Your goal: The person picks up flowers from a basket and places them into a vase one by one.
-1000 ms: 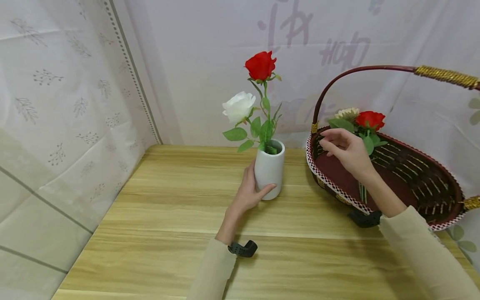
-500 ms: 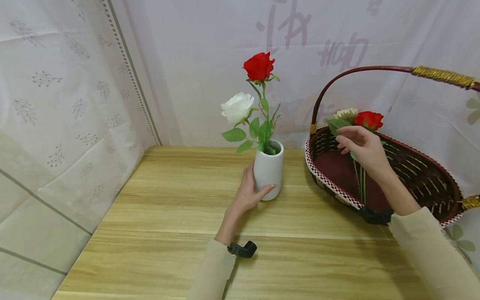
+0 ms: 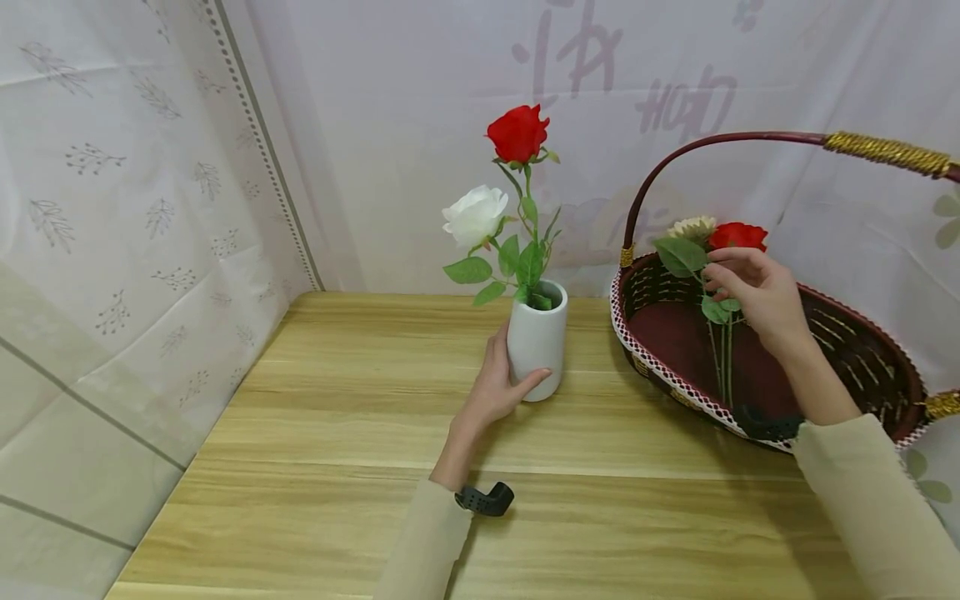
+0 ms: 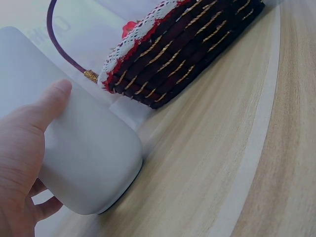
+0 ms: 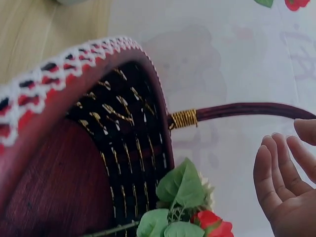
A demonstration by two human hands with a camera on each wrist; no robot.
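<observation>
My left hand (image 3: 497, 382) grips a white cylindrical vase (image 3: 538, 346) low on its side, the thumb across the front; the left wrist view shows the thumb on the smooth wall (image 4: 94, 143). A red rose (image 3: 517, 133) and a lower white rose (image 3: 475, 217) stand in it. My right hand (image 3: 767, 298) is above the dark woven basket (image 3: 675, 390), fingers loosely bent and holding nothing. Close by its fingertips are green leaves (image 3: 681, 255), a red rose (image 3: 738, 236) and a cream flower (image 3: 693, 227), whose stems lean inside the basket.
The basket's tall arched handle (image 3: 750, 136), wrapped in gold cord, rises over its right side. Under everything lies a wood-grain table (image 3: 337, 417). Printed cloth (image 3: 390, 150) hangs behind and at the left.
My right hand has moved right over the basket, uncovering more of the leaves and stems. My left hand and the vase keep their place.
</observation>
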